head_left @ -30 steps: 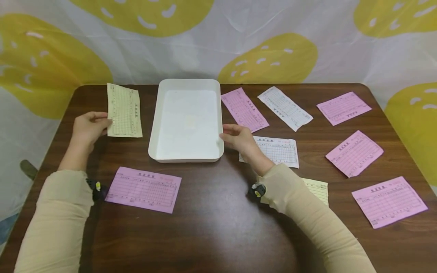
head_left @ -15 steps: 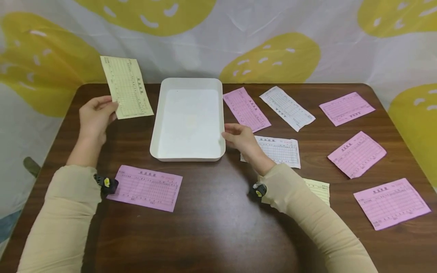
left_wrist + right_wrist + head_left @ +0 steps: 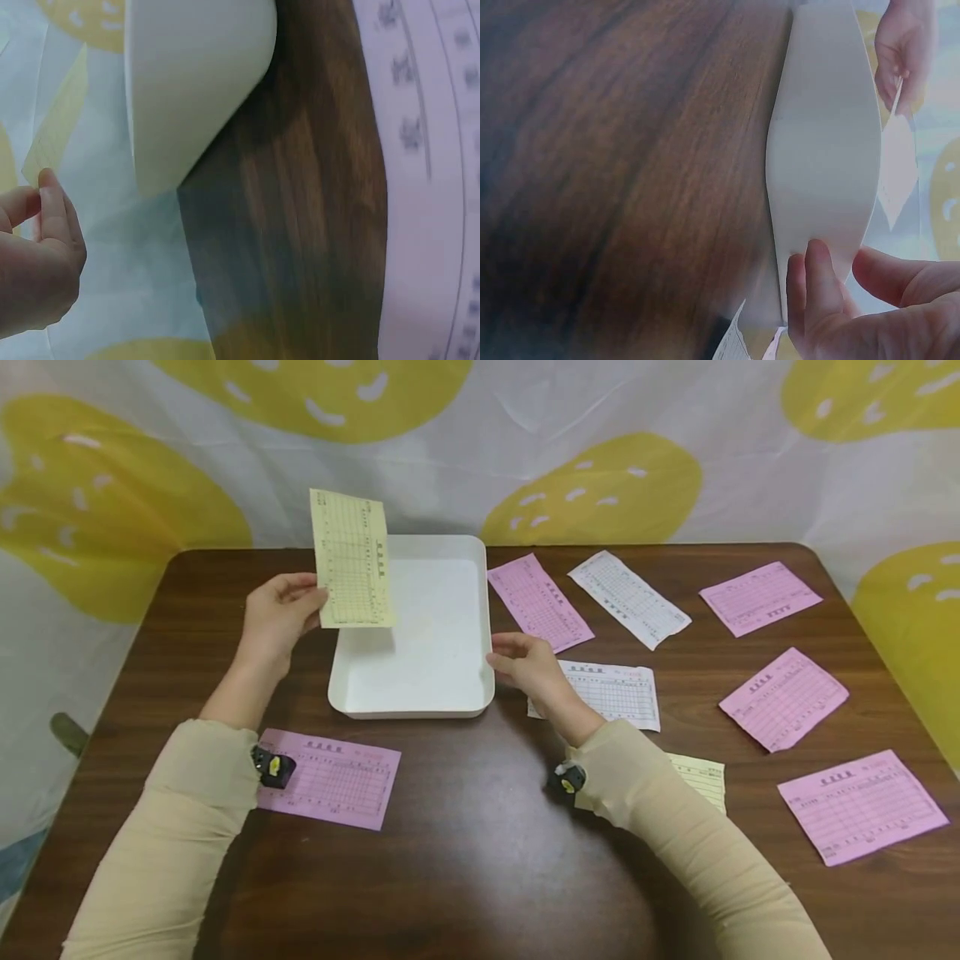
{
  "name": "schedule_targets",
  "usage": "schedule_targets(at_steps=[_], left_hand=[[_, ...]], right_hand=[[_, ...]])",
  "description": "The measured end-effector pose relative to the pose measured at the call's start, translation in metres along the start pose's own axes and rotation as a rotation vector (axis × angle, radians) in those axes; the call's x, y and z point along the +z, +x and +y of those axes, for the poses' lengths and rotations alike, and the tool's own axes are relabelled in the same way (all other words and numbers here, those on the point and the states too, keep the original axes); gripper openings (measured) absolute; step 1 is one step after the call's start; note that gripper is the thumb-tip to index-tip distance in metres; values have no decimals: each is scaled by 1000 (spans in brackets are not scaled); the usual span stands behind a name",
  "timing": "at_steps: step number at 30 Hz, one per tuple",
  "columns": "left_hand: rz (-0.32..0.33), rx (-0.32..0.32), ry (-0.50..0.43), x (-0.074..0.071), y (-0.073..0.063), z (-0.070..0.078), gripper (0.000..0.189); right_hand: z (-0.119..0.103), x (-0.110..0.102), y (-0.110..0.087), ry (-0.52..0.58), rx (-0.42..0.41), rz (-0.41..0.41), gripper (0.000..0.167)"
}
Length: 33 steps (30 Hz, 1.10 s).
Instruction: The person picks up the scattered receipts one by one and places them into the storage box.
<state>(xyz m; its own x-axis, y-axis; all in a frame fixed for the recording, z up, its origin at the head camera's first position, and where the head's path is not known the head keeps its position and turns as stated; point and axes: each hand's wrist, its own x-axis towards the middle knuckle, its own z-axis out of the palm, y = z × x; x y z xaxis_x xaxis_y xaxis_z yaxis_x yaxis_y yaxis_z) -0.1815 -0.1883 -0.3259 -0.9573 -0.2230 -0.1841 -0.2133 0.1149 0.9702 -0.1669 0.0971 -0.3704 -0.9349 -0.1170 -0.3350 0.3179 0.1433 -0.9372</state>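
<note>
My left hand (image 3: 279,614) pinches a yellow printed slip (image 3: 352,564) by its left edge. The slip is raised and tilted, overlapping the left side of a white rectangular tray (image 3: 412,693) in the head view. From the left wrist, the same slip (image 3: 58,112) appears nearly edge-on between thumb and fingers. At the tray's right wall, my right hand (image 3: 528,668) holds the rim. The right wrist view has its fingers (image 3: 821,281) against the outer wall (image 3: 821,150) and the thumb over the rim.
Below the left wrist lies a pink slip (image 3: 330,781). Right of the tray are a pink slip (image 3: 540,602), white slips (image 3: 628,599) and several pink ones (image 3: 783,697). Another yellow slip (image 3: 697,781) is partly under the right sleeve. A patterned cloth (image 3: 420,477) hangs behind the table.
My left hand has lifted the yellow slip off the left of the table and carried it right, over the tray's left side. The right hand stays at the tray's right rim.
</note>
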Motion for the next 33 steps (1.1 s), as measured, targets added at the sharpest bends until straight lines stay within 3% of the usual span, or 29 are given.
schedule_targets(at_steps=[6,17,24,33], left_hand=[[-50,-3,126,22,0,-6,39],[-118,-26,155,45,2,-14,37],[-117,-24,175,54,5,-20,37],[-90,39,338,60,9,-24,35]], right_hand=[[-2,-1,0,-20,14,-3,42],[-3,-1,2,-25,8,-11,42],[-2,0,3,-38,26,-5,42],[-2,0,2,-46,36,-7,43]])
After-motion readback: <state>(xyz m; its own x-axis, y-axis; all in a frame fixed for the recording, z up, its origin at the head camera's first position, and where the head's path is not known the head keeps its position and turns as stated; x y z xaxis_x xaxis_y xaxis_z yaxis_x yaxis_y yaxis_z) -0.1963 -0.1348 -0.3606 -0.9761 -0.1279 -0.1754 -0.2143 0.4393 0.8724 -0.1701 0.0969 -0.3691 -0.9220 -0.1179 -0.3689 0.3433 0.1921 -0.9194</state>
